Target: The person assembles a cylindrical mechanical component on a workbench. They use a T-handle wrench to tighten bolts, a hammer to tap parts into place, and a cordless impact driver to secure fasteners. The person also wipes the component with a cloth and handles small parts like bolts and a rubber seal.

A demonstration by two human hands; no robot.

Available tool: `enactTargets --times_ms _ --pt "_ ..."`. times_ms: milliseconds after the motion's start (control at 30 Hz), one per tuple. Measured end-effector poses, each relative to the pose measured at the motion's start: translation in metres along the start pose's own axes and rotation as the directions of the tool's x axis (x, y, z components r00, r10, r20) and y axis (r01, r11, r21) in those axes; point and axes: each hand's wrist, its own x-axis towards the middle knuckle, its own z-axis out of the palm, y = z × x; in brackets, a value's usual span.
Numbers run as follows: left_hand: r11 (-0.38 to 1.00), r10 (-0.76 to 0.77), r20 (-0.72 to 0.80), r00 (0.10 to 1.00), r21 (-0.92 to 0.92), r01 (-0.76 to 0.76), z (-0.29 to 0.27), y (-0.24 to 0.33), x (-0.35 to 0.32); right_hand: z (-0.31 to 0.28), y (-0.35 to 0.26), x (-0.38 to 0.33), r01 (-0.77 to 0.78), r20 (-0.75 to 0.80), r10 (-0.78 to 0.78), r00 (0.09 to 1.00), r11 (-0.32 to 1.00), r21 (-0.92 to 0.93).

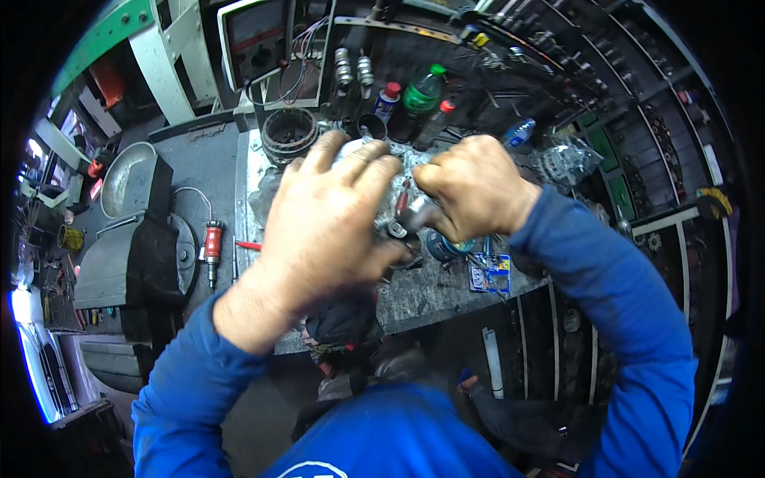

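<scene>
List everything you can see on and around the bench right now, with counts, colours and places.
Metal part: one, silvery, gripped between both hands.
Bottle: one, green, bench rear.
Spray cans: two, red-capped, either side of the green bottle.
Clear bottle: one, blue-labelled, rear right.
Winding ring: one, dark, rear left.
Red tool: one, red-bodied, left of the bench.
Packet: one, blue, bench front edge.
Left hand: over the part.
Right hand: clenched on the part.

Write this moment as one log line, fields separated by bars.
left hand: covers a part, hidden | right hand: grips metal tool | workbench: green bottle at back
</scene>
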Motion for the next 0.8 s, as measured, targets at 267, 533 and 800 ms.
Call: enactTargets --times_ms 267,533,800 --pt "0.995 0.029 0.051 0.998 0.091 -0.034 -0.012 0.009 -0.003 -0.011 0.02 0.006 0.158 -0.183 -0.093 0.979 0.911 0.381" --pt "0.99 0.03 0.147 0.989 0.131 -0.049 -0.019 0.014 0.002 0.052 0.008 -0.063 0.107 -0.367 0.073 0.927 0.888 0.448" --pt "0.991 -0.029 0.14 0.99 0.137 0.01 -0.016 0.018 0.001 0.03 0.017 -0.043 0.233 -0.322 -0.12 0.939 0.911 0.34"
